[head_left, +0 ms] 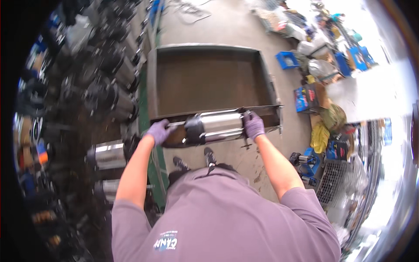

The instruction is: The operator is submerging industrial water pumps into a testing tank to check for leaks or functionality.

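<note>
A shiny metal pump (220, 124), cylindrical with a black section at its left end, lies nearly level between my two hands. My left hand (159, 132), in a purple glove, is closed around the thin rod-like part that sticks out from the black end. At the pump's other end, my right hand (253, 125) grips it, gloved likewise; some of its fingers are hidden behind the metal. The pump is over the near edge of a large rectangular metal tank (207, 45) with a brown inside. Whether it rests on that edge is unclear.
Similar metal pumps (110, 155) with black ends crowd the left side. To the right are a blue bin (286, 60), a printed box (307, 98), a yellow bag (320, 139), a wire crate (332, 182) and a white tabletop (371, 94). My feet stand just before the tank.
</note>
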Available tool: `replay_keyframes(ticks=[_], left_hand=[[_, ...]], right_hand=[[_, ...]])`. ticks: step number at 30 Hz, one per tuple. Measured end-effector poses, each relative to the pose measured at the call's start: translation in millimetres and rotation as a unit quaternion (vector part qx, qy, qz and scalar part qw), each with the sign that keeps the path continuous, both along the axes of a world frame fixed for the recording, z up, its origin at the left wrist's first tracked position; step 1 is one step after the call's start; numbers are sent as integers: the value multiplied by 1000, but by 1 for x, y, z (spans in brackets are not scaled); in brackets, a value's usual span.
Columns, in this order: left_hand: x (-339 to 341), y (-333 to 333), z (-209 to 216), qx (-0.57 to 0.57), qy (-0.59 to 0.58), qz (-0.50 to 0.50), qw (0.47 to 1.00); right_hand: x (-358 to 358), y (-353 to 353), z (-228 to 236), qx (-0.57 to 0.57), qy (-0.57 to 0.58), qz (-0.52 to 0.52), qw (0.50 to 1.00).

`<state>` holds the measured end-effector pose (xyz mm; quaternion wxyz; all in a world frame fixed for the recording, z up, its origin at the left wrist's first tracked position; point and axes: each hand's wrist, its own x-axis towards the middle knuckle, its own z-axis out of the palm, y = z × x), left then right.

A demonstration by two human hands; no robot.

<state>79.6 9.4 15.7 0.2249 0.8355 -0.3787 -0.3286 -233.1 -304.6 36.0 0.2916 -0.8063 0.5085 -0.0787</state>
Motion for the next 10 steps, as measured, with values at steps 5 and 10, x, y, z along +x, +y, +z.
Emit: replay_keyframes(ticks=[5,10], left_hand=[[21,-14,10,160,210,26,964],[-2,-23,0,148,-97,-12,984]], right_hand=[[3,3,3,-8,-7,-7,1000],[3,-1,1,20,11,-4,1000]])
